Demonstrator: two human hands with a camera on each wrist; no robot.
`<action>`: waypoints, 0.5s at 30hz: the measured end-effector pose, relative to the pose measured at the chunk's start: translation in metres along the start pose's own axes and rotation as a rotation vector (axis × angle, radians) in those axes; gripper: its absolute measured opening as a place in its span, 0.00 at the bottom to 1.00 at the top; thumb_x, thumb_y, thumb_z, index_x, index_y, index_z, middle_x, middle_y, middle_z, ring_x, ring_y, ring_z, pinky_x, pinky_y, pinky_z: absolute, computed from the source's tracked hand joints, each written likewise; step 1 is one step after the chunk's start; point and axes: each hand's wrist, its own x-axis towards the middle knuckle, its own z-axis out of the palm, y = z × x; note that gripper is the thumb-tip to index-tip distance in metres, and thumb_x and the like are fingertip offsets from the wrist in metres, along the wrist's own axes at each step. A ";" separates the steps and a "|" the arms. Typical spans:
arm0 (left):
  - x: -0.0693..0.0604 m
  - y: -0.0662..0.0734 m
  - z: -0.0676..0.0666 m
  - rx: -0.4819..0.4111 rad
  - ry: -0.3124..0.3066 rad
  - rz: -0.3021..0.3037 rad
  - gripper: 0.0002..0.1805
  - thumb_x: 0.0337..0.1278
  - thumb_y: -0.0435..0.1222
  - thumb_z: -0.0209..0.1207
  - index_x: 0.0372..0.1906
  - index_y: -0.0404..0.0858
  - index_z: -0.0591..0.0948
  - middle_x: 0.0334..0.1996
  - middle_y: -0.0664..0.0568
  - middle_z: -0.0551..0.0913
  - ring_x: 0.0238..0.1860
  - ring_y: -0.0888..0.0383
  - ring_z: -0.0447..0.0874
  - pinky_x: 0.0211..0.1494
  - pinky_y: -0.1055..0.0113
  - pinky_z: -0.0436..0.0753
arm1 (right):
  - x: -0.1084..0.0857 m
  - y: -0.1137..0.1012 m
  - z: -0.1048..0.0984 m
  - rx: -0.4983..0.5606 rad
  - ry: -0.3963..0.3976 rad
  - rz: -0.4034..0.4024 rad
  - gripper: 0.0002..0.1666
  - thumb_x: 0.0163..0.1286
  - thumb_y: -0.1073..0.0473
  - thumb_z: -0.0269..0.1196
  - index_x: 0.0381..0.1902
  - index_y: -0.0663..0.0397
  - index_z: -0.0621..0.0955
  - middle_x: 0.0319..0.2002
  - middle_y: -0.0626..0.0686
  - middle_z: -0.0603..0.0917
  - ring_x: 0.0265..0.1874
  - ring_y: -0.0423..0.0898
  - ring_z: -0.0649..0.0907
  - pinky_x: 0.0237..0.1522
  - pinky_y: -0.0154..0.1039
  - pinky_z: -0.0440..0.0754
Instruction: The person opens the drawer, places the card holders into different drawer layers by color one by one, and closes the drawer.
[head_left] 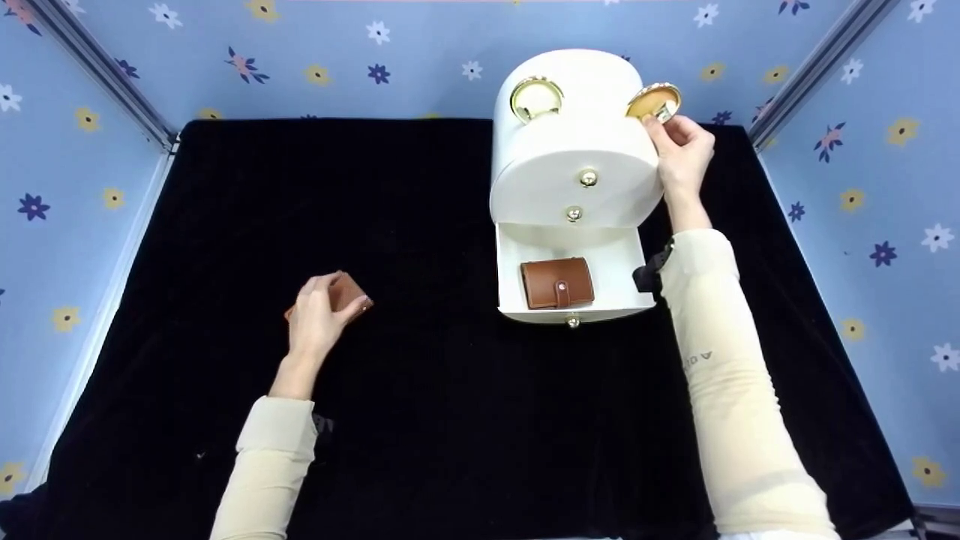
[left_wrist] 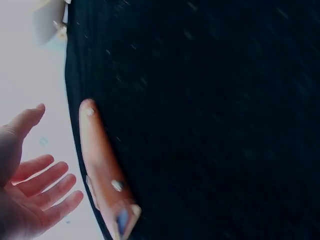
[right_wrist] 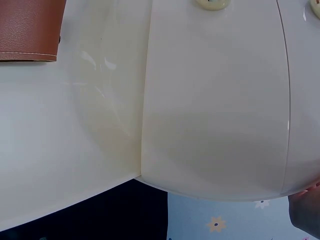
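My left hand (head_left: 315,315) is over a brown leather wallet (head_left: 349,291) on the black cloth. In the left wrist view its fingers are loosely spread, apart from that blurred wallet (left_wrist: 102,160), which shows snap studs. The right hand (head_left: 681,156) pinches the right gold-rimmed round ear (head_left: 660,96) of a white cabinet (head_left: 574,135). Only a sliver of this hand (right_wrist: 306,212) shows at the right wrist view's edge. A second brown wallet (head_left: 559,283), closed with a snap strap, lies in the cabinet's pulled-out bottom drawer (head_left: 619,277).
The cabinet's left round ear (head_left: 536,99) stands on its top. Two upper drawers with gold knobs (head_left: 588,178) are closed. Black cloth (head_left: 435,405) covers the table, and blue flowered panels (head_left: 420,60) enclose its back and sides.
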 end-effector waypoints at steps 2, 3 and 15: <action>-0.001 -0.007 0.000 0.009 0.012 -0.006 0.34 0.38 0.45 0.68 0.50 0.29 0.73 0.46 0.38 0.74 0.47 0.43 0.70 0.46 0.50 0.71 | 0.002 0.002 0.000 0.005 0.001 0.008 0.08 0.50 0.62 0.68 0.20 0.61 0.81 0.17 0.48 0.80 0.18 0.40 0.77 0.25 0.30 0.72; -0.002 -0.010 0.000 0.014 0.017 -0.004 0.35 0.36 0.46 0.68 0.50 0.29 0.73 0.46 0.38 0.74 0.47 0.42 0.70 0.46 0.49 0.71 | 0.003 0.004 0.000 0.000 0.001 0.010 0.08 0.50 0.61 0.68 0.20 0.60 0.81 0.18 0.48 0.80 0.18 0.40 0.77 0.25 0.30 0.72; -0.001 -0.030 0.002 0.145 -0.063 0.008 0.44 0.32 0.49 0.69 0.53 0.24 0.68 0.50 0.33 0.68 0.49 0.38 0.64 0.47 0.43 0.66 | 0.009 0.013 -0.002 -0.051 0.004 0.005 0.09 0.50 0.58 0.68 0.23 0.59 0.82 0.19 0.48 0.80 0.20 0.40 0.77 0.27 0.30 0.73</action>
